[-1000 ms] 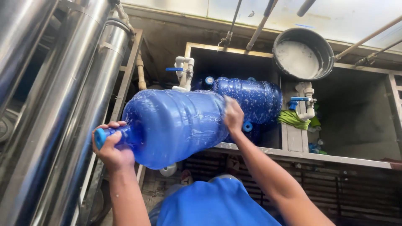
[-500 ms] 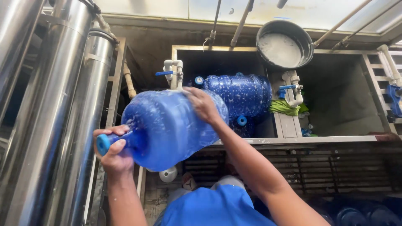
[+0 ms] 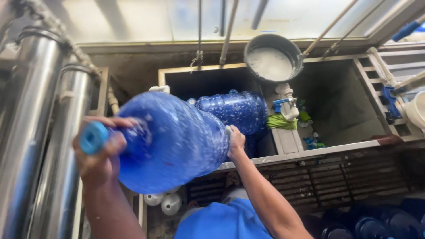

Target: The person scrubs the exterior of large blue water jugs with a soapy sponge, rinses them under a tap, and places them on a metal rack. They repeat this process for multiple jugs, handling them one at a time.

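Since a moment ago the big blue water jug (image 3: 172,141) has swung nearer and its capped neck now points at the near left, blurred with motion. The left hand (image 3: 99,155) is clasped around the neck just behind the cap, and the right hand (image 3: 236,140) presses flat against the jug's base. It hangs sideways in front of the metal-edged trough (image 3: 310,152), where a second blue jug (image 3: 237,110) lies inside.
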